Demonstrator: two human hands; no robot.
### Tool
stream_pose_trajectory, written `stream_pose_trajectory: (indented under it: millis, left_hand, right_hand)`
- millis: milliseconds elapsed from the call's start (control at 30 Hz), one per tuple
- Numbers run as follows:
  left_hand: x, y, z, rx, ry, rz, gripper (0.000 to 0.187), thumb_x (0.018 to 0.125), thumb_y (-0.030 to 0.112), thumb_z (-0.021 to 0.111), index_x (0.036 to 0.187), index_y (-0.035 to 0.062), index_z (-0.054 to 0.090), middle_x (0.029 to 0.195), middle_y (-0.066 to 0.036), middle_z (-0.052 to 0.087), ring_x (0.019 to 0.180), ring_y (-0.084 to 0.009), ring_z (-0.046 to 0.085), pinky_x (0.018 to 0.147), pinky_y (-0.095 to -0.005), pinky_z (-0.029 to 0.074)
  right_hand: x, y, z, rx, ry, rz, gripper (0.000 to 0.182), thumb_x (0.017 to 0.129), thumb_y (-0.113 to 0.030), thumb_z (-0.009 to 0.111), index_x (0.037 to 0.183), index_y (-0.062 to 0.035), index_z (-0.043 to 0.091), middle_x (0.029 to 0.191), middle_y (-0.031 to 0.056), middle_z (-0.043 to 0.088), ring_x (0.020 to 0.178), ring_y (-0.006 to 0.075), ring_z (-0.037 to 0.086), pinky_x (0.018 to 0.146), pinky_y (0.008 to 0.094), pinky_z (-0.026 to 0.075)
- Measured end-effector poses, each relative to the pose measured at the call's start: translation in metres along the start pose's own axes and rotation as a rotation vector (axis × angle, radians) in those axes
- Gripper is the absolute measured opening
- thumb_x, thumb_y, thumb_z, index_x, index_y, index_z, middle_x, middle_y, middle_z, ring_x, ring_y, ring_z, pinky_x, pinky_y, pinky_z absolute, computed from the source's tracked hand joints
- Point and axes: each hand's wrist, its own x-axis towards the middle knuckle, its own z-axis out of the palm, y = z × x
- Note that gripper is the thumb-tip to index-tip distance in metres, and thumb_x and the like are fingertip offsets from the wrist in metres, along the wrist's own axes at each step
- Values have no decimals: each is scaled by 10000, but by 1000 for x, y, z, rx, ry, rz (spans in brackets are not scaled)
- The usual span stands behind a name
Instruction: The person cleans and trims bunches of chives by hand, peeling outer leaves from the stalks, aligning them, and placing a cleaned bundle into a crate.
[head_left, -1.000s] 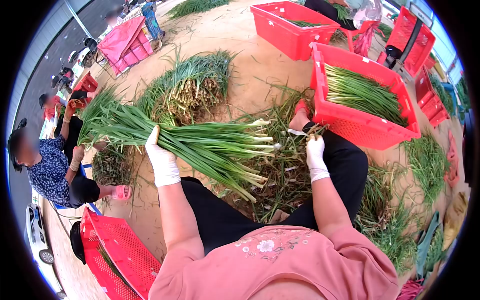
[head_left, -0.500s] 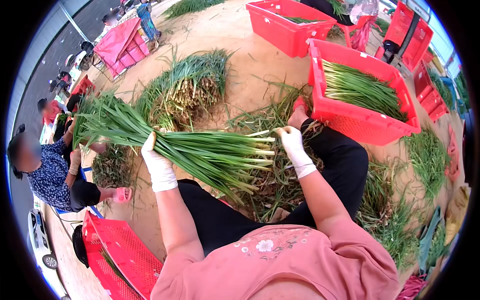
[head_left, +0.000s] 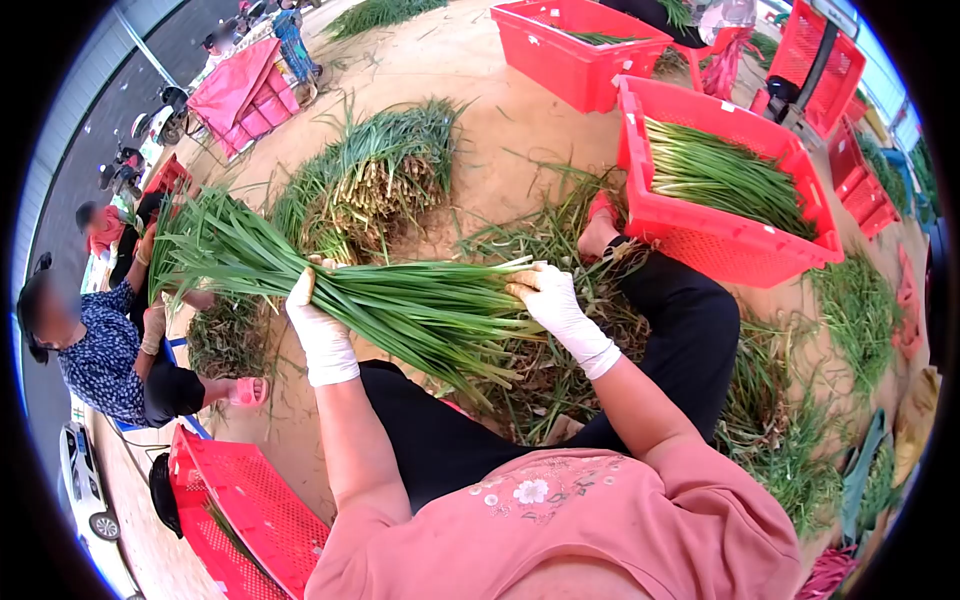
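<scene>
A long bunch of garlic chives (head_left: 410, 305) lies across my lap in the air, leaves to the left and pale stem ends to the right. My left hand (head_left: 316, 318), in a white glove, is wrapped round the bunch near its middle. At the stem ends, my right hand (head_left: 548, 300), gloved too, has its fingers closed on some of the pale stalks. Below it, loose leaf scraps (head_left: 560, 365) cover the ground between my legs. A stack of untrimmed garlic chives (head_left: 390, 180) with brown root ends sits beyond the bunch.
A red crate (head_left: 735, 260) holding chives stands at the right, another red crate (head_left: 560, 60) behind it. At lower left is a further red crate (head_left: 250, 500). A person in a patterned top (head_left: 100, 345) sits at the left. Green scraps (head_left: 855, 320) lie at the right.
My right hand has moved left and slightly down onto the stem ends, its fingers now closing on them. My left hand keeps its hold on the bunch, nearly still.
</scene>
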Motion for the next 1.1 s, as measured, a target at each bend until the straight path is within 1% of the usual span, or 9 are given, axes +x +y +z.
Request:
stream_pose_trajectory:
  millis: [167, 233, 500, 667, 733, 833, 967, 1033, 1100]
  left_hand:
    - [-1, -6, 3, 6, -6, -27, 242, 710, 96, 638, 904, 5, 525, 756, -102, 548, 736, -221, 530, 778, -359, 439]
    - [-4, -9, 9, 55, -60, -7, 262, 735, 149, 649, 908, -4, 525, 771, -96, 523, 760, -215, 494, 783, -336, 415]
    - [-11, -12, 20, 82, -1, -66, 252, 729, 115, 631, 921, -12, 528, 781, -94, 558, 758, -217, 542, 800, -357, 436]
    - [-5, -10, 9, 103, -12, -30, 256, 738, 124, 631, 927, -13, 526, 779, -92, 563, 761, -216, 551, 809, -363, 439]
    - [-5, -4, 8, 89, 7, -14, 257, 721, 112, 636, 920, -9, 526, 781, -89, 551, 748, -213, 544, 793, -353, 442]
    - [-3, 9, -2, 56, 23, 59, 261, 725, 131, 641, 907, -3, 512, 782, -98, 536, 759, -209, 520, 775, -346, 436]
    - [0, 21, -18, 37, 70, 115, 260, 752, 173, 626, 913, 5, 510, 785, -94, 537, 765, -206, 525, 778, -361, 442]
    - [-1, 24, -25, 48, 83, 118, 266, 753, 185, 628, 911, 5, 512, 783, -92, 539, 765, -206, 531, 776, -365, 447]
    - [-3, 24, -23, 57, 88, 117, 272, 750, 189, 633, 909, 4, 513, 783, -95, 538, 762, -208, 527, 775, -365, 444]
  right_hand:
    - [-3, -1, 7, 267, 57, 20, 177, 706, -153, 668, 843, -40, 671, 800, 127, 624, 757, 279, 602, 687, 320, 474]
    - [-5, -2, 7, 133, -31, 124, 146, 717, -106, 660, 818, -1, 660, 805, 131, 587, 777, 230, 581, 708, 290, 456]
    - [-19, 10, 23, -195, -16, 113, 133, 781, -64, 503, 897, -3, 527, 948, 209, 511, 844, 369, 536, 725, 412, 445]
    - [-25, 72, 4, -355, 36, 367, 151, 749, -82, 501, 874, -19, 560, 921, 206, 519, 855, 353, 554, 752, 417, 456]
    - [-31, 125, -15, -389, 207, 566, 173, 724, -101, 529, 858, -3, 575, 871, 229, 553, 756, 370, 576, 664, 424, 480]
    - [-36, 192, -33, 558, 386, 999, 357, 805, -241, 562, 1064, 4, 542, 991, 204, 584, 788, 292, 617, 590, 354, 487]
    - [-30, 77, -49, 1146, -149, 828, 696, 820, -432, 576, 1321, -47, 284, 1296, 148, 384, 1117, 321, 439, 842, 437, 426]
    - [-25, 56, -37, 1372, -431, 654, 726, 805, -506, 552, 1323, -65, 299, 1341, 134, 325, 1204, 316, 345, 925, 473, 353]
    - [-15, 37, -26, 1412, -591, 484, 648, 813, -479, 554, 1288, -82, 364, 1304, 96, 398, 1177, 262, 406, 919, 451, 371]
